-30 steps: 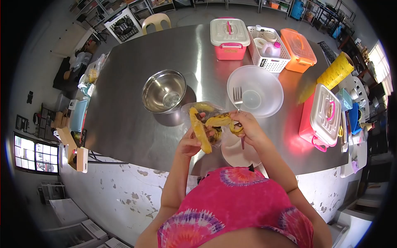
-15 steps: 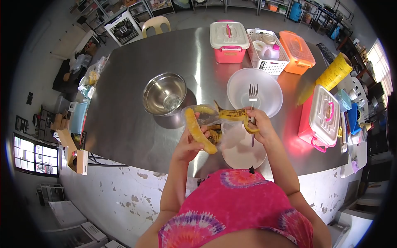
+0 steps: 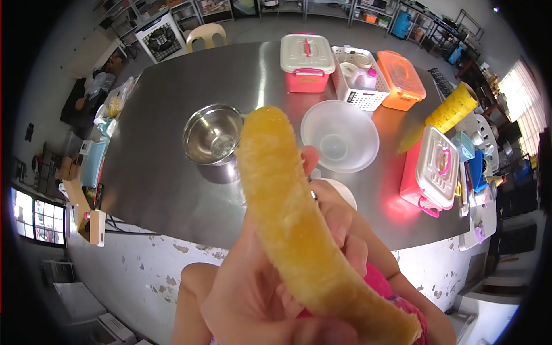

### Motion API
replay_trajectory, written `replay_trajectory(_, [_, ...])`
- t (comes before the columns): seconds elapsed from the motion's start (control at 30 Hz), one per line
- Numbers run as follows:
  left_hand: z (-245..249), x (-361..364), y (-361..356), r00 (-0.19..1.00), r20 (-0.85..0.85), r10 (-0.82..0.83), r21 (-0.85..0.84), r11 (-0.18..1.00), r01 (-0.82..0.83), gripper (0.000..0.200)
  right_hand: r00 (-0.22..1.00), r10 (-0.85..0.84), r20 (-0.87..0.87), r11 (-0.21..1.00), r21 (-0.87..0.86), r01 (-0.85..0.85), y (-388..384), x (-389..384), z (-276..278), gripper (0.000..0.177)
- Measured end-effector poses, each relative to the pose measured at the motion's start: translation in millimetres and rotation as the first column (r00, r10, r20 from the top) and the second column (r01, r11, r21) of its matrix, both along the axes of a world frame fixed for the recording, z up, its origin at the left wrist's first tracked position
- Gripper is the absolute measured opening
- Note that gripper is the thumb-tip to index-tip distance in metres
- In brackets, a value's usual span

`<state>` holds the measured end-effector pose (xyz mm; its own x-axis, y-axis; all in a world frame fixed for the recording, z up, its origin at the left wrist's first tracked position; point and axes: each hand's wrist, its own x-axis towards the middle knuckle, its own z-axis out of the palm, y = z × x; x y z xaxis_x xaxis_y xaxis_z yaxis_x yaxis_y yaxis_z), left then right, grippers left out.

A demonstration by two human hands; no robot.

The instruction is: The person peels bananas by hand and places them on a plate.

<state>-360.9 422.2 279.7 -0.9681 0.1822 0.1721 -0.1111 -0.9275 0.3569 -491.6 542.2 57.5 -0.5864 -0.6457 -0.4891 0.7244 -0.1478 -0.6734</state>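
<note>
A peeled banana point(image 3: 282, 201) is held up very close to the camera, its upper end near the metal bowl. My left hand point(image 3: 247, 287) is closed around its lower part. Behind the banana, my right hand point(image 3: 342, 221) has its fingers curled; a small shiny bit shows beside them, but what they hold is hidden. The steel bowl point(image 3: 198, 135) stands on the left of the table. A translucent plastic bowl point(image 3: 362, 135) stands beyond my right hand. Part of a white plate point(image 3: 347, 194) shows behind that hand.
At the table's back right are a pink box point(image 3: 307, 80), a white basket point(image 3: 365, 100) with containers and an orange box point(image 3: 408, 100). Another pink box point(image 3: 417, 178) and a yellow roll point(image 3: 454, 109) stand at the right. A chair point(image 3: 207, 35) is behind the metal table point(image 3: 155, 190).
The banana and my left hand have come up much closer to the camera. My right hand has moved left behind the banana. The peel and fork are no longer clearly visible.
</note>
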Motion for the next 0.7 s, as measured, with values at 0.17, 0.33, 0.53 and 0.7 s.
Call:
replay_trajectory(0.17, [9.6,10.0,4.7,0.991,0.129,-0.033,0.083,0.996,0.023,0.105,0.999,0.051,-0.004,0.999,-0.019,-0.051,-1.5,1.0,-13.9,0.020])
replay_trajectory(0.33, [-0.4,7.3,-4.1,0.998,0.066,-0.021,0.029,0.999,0.019,0.103,0.987,0.103,-0.121,0.988,0.131,-0.087,-7.8,-1.5,-28.6,0.023])
replay_trajectory(0.53, [-24.2,-4.6,-30.2,0.988,-0.064,0.138,-0.095,0.985,-0.144,0.092,0.958,0.211,-0.194,0.932,0.337,-0.137,-24.0,-7.9,-35.3,0.023])
replay_trajectory(0.7, [-54.6,-10.1,-61.1,0.932,0.012,0.361,-0.182,0.918,-0.353,0.072,0.785,0.367,-0.499,0.866,0.491,-0.092,-38.1,-32.7,-82.9,0.025])
